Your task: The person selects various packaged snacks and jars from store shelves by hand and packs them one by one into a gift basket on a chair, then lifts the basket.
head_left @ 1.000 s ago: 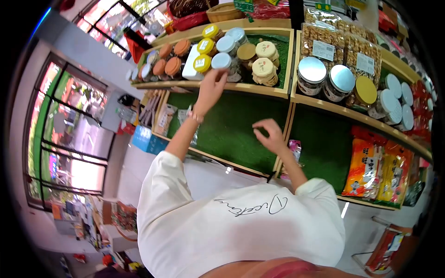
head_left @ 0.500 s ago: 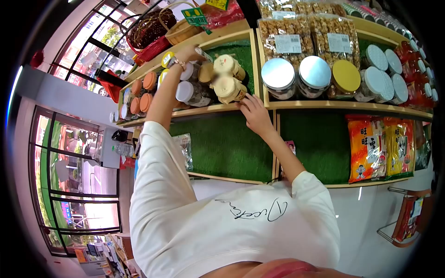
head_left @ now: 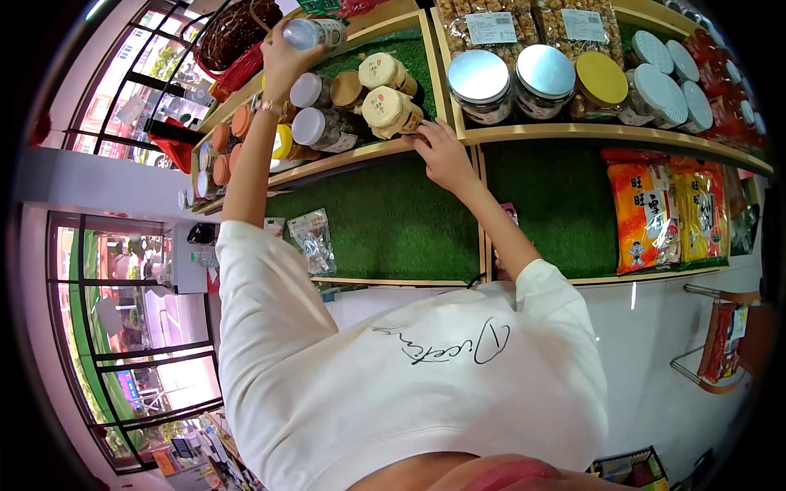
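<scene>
My left hand (head_left: 286, 61) grips a clear jar with a pale blue lid (head_left: 301, 34), tilted above the back of the upper left shelf (head_left: 319, 168). At that shelf's front edge, my right hand (head_left: 442, 154) has its fingers apart, touching or very near the nearer cream cloth-topped jar (head_left: 391, 113). Behind it stands a second cream-topped jar (head_left: 385, 72). Two white-lidded jars (head_left: 309, 127) and a gold-lidded jar (head_left: 347, 88) are between my hands. My left forearm partly hides yellow-lidded jars (head_left: 283, 142).
Orange-lidded jars (head_left: 221, 137) stand at the shelf's left end, baskets (head_left: 233, 37) behind it. On the right shelf are silver-lidded jars (head_left: 479, 78) and bagged snacks (head_left: 491, 29). Below lie orange and yellow packets (head_left: 643, 214) and a small clear packet (head_left: 313, 239).
The jar with the pale blue lid has been lifted by my left hand from among the others. My right hand has moved up to the cream-topped jar. The view has shifted.
</scene>
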`<action>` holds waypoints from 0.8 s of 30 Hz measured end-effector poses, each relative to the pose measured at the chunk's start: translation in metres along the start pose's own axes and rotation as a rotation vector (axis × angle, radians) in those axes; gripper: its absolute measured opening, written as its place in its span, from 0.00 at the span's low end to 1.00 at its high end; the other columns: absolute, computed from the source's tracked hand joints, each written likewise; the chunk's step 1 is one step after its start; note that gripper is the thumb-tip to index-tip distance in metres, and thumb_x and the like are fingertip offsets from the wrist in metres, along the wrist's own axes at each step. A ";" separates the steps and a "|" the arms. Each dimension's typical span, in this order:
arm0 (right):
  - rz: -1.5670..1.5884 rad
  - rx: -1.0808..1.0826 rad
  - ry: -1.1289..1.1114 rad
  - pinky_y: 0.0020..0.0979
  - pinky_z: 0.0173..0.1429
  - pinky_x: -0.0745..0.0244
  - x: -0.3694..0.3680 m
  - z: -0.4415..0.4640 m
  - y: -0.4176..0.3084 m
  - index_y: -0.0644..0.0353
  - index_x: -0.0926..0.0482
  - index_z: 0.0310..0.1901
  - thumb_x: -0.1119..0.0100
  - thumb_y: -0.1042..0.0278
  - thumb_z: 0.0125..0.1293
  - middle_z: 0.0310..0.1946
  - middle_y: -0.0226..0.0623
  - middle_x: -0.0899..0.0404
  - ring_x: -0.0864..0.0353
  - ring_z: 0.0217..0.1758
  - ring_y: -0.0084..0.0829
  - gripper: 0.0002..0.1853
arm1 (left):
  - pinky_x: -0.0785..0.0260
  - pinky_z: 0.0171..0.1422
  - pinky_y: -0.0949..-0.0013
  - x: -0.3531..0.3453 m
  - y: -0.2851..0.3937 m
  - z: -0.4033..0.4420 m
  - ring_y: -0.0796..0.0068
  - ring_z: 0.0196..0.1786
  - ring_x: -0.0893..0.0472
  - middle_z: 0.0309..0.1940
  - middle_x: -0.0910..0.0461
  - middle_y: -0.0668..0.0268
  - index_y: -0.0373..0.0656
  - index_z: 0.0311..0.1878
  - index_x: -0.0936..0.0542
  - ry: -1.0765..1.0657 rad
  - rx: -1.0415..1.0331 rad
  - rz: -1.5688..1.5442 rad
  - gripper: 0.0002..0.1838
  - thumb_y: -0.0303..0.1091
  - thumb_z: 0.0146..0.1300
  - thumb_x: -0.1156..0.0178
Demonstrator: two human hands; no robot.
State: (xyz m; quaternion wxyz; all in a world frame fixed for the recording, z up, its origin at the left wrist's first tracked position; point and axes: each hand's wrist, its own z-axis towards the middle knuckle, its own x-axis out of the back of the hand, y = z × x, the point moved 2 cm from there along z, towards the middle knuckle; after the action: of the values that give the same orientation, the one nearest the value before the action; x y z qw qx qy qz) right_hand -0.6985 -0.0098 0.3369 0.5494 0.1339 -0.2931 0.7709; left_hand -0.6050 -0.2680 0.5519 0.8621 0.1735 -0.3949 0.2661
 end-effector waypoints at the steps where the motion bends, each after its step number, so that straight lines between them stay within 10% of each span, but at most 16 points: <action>1: -0.011 0.006 -0.021 0.45 0.66 0.42 0.001 0.000 -0.001 0.58 0.26 0.47 0.49 0.79 0.50 0.45 0.39 0.31 0.33 0.56 0.40 0.19 | 0.31 0.52 0.62 0.010 0.006 -0.009 0.53 0.49 0.27 0.49 0.32 0.46 0.42 0.60 0.35 0.058 -0.018 -0.070 0.47 0.52 0.36 0.28; 11: -0.230 0.015 -0.290 0.47 0.68 0.48 0.044 -0.018 -0.082 0.58 0.26 0.48 0.43 0.76 0.47 0.59 0.44 0.37 0.40 0.62 0.48 0.22 | 0.37 0.61 0.64 0.136 0.081 -0.172 0.63 0.55 0.29 0.52 0.32 0.53 0.41 0.65 0.45 0.031 0.164 -1.105 0.46 0.35 0.43 0.31; 15: -0.213 0.474 -0.325 0.33 0.51 0.36 0.088 -0.006 -0.166 0.56 0.29 0.28 0.45 0.66 0.46 0.32 0.29 0.28 0.30 0.44 0.30 0.07 | 0.39 0.64 0.62 0.149 0.081 -0.224 0.62 0.59 0.31 0.57 0.36 0.55 0.43 0.68 0.50 0.026 0.145 -1.432 0.53 0.40 0.41 0.30; 24: -0.288 1.120 -0.388 0.31 0.63 0.40 0.110 0.008 -0.277 0.56 0.25 0.30 0.47 0.65 0.53 0.40 0.33 0.23 0.31 0.53 0.31 0.06 | 0.35 0.62 0.62 0.173 0.070 -0.281 0.62 0.58 0.30 0.57 0.35 0.54 0.44 0.68 0.52 0.089 0.207 -1.849 0.58 0.52 0.37 0.29</action>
State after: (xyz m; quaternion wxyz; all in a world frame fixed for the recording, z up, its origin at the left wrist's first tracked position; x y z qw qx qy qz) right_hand -0.4826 0.1321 0.4851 0.4307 0.5789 0.0833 0.6873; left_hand -0.3871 -0.0130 0.5155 0.7261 0.4849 -0.0407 -0.4858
